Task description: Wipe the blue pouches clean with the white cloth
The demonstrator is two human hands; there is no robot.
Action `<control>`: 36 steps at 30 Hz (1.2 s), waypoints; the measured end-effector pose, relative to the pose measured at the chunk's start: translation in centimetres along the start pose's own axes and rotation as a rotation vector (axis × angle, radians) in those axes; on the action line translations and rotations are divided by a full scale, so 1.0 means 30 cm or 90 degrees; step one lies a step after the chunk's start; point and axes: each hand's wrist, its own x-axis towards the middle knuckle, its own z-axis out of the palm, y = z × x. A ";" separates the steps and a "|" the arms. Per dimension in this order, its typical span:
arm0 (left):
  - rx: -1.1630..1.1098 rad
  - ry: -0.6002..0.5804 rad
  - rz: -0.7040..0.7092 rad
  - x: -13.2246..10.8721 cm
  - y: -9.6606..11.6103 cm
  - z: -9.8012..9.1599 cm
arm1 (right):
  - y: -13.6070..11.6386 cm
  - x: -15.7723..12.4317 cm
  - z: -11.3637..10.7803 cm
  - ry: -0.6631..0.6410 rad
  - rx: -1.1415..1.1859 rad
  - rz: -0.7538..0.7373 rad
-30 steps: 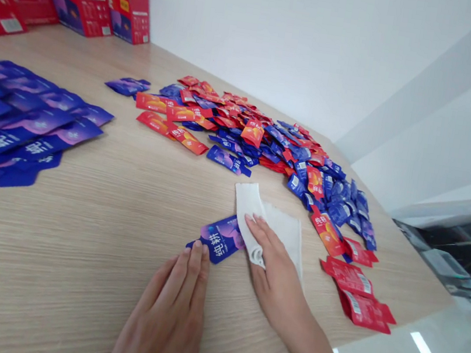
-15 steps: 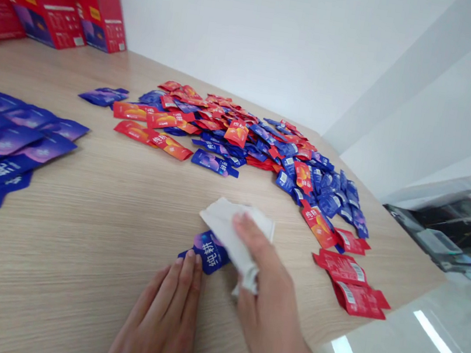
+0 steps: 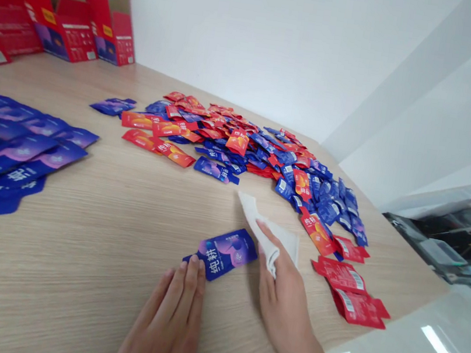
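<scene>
A blue and purple sachet (image 3: pixel 226 253) with white lettering lies flat on the wooden table (image 3: pixel 70 276), its lower end at my left hand. My left hand (image 3: pixel 167 322) rests flat with its fingertips on that end. My right hand (image 3: pixel 283 299) stands just to the right of the sachet, pinching a crumpled white cloth (image 3: pixel 273 235). The cloth's loose part hangs up and away from my fingers, and it does not touch the sachet.
A large heap of red and blue sachets (image 3: pixel 260 156) spreads across the table's far side. Overlapping purple-blue sachets (image 3: pixel 12 155) lie at the left. Red sachets (image 3: pixel 349 291) sit near the right edge. Red cartons (image 3: pixel 65 15) stand along the back wall.
My right hand and the cloth have swung from over the sachet to its right, leaving the sachet fully visible. My left hand stays on the sachet. The view has shifted slightly.
</scene>
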 end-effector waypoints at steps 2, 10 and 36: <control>0.003 0.004 0.005 0.000 -0.002 -0.001 | -0.082 -0.016 0.044 -0.070 0.024 -0.088; 0.011 0.015 0.005 0.004 -0.009 0.004 | 0.055 -0.027 -0.014 -0.105 -0.055 -0.080; 0.016 0.002 -0.044 -0.019 0.020 0.056 | -0.059 -0.038 0.117 -0.098 0.011 -0.174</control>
